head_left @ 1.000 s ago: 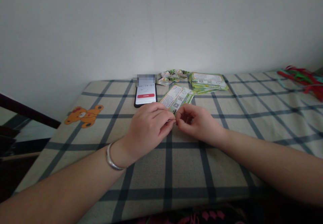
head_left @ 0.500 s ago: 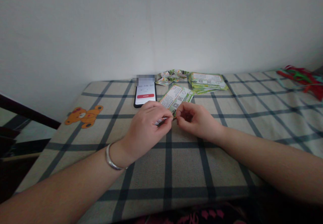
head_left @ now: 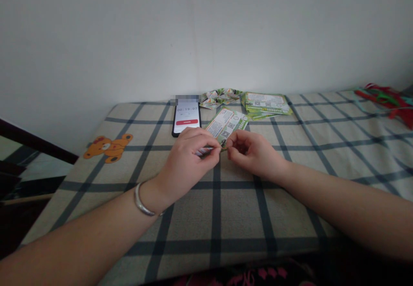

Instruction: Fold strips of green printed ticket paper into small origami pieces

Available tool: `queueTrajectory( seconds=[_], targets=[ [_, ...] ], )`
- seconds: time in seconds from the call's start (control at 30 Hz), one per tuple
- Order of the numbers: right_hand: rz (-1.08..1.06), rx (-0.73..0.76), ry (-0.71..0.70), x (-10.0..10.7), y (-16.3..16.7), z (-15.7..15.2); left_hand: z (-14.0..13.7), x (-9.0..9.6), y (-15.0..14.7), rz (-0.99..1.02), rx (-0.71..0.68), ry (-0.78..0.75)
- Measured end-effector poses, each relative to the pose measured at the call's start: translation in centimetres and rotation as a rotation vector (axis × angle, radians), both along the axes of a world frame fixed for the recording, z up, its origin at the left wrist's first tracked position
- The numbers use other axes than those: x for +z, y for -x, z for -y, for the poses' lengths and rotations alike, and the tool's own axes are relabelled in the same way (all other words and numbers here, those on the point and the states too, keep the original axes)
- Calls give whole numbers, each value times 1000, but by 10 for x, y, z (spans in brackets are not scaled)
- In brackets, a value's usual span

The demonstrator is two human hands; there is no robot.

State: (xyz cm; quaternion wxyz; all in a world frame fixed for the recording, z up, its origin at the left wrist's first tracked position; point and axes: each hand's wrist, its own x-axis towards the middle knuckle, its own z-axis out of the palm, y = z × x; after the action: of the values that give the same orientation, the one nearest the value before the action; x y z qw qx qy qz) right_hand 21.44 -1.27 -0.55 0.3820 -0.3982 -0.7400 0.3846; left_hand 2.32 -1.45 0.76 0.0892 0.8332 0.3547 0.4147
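My left hand [head_left: 193,152], with a silver bangle on its wrist, is closed in a pinch over a small piece of folded paper [head_left: 204,150]. Only a pale strip of that paper shows beneath its fingers. My right hand [head_left: 251,150] is closed too, thumb and forefinger pinching what looks like the same paper's end, close to the left fingertips. Most of the piece is hidden by the fingers. Just beyond both hands a green and white printed leaflet [head_left: 229,124] lies flat and slanted on the checked tablecloth [head_left: 238,217].
A phone [head_left: 186,116] showing a timer lies behind my left hand. Beside it are several folded paper pieces [head_left: 219,98], then a stack of leaflets [head_left: 267,103]. An orange bear cutout [head_left: 108,147] lies left; red and green items [head_left: 387,101] lie far right. A wall [head_left: 206,36] stands behind.
The hands keep nearly the same pinched pose. My right fingertips have shifted very slightly, and a bit more of the pale paper shows under my left hand.
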Motion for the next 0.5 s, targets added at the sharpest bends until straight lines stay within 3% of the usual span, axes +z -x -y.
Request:
queueTrajectory(
  seconds=[0.17,0.5],
  targets=[
    [-19,32,22,0,-1,0,-1,0,0,25,-4,62],
    [116,-23,-161,3,0,6,1,-2,1,-31,36,-118]
  ],
)
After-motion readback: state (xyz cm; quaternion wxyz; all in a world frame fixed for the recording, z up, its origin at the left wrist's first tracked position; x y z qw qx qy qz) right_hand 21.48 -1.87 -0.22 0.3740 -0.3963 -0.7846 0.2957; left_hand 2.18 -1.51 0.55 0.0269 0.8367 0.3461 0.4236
